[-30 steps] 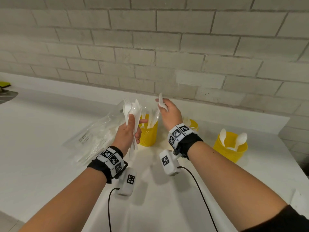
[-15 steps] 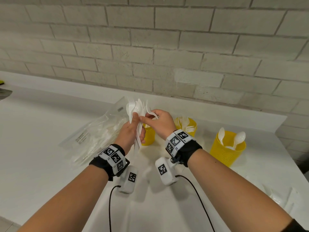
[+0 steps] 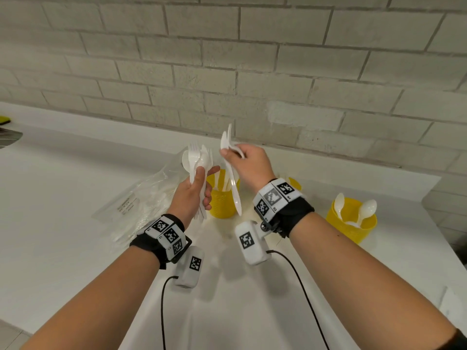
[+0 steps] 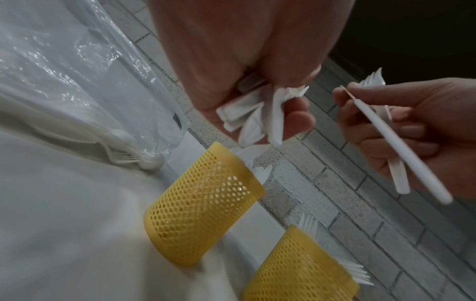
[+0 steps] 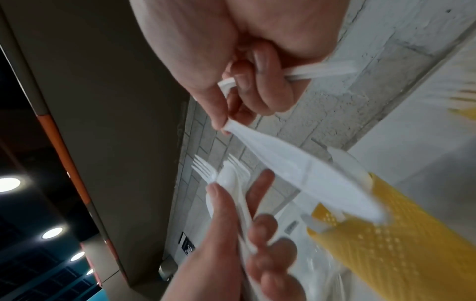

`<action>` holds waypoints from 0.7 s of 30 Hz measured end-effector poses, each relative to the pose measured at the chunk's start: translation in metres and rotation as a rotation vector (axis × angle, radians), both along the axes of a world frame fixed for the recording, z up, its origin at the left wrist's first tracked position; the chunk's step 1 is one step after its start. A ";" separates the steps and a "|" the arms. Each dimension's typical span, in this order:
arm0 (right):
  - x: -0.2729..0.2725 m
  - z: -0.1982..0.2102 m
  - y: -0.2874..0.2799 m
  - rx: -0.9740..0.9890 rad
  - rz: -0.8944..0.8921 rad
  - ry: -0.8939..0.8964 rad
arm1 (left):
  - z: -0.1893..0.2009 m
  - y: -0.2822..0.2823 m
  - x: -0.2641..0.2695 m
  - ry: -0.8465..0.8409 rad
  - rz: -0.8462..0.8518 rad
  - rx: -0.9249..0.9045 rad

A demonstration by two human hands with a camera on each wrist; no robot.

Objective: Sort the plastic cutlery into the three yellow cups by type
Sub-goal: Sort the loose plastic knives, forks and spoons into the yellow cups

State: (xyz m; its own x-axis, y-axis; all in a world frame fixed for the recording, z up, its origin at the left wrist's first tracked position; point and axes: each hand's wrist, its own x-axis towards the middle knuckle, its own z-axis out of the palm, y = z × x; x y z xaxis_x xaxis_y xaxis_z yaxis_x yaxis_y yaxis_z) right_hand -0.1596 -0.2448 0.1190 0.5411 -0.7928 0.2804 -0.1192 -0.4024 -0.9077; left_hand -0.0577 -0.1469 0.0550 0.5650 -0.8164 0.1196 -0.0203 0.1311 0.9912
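Observation:
My left hand (image 3: 199, 188) grips a bundle of white forks and spoons (image 3: 195, 160) upright by the handles (image 4: 247, 118). Just to its right, my right hand (image 3: 227, 154) pinches a white knife (image 3: 233, 190) between thumb and forefinger, blade hanging down over the left yellow mesh cup (image 3: 222, 203), which holds knives. A fork (image 5: 322, 71) is tucked in the right hand's curled fingers. The middle yellow cup (image 3: 294, 183) with forks is mostly hidden behind my right wrist. Spoons stand in the right yellow cup (image 3: 351, 223).
A clear plastic bag (image 3: 141, 203) with more white cutlery lies on the white counter (image 3: 63, 210) left of the cups. A brick wall (image 3: 252, 72) runs close behind them. The counter's right edge lies just past the spoon cup.
Half a second ago my right hand was at the bundle. It has since drawn a knife out and moved up and right, clear of the left hand, which stayed put.

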 end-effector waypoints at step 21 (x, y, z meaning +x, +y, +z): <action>0.006 -0.018 0.009 0.236 -0.020 -0.013 | -0.001 -0.008 -0.005 0.116 -0.008 0.002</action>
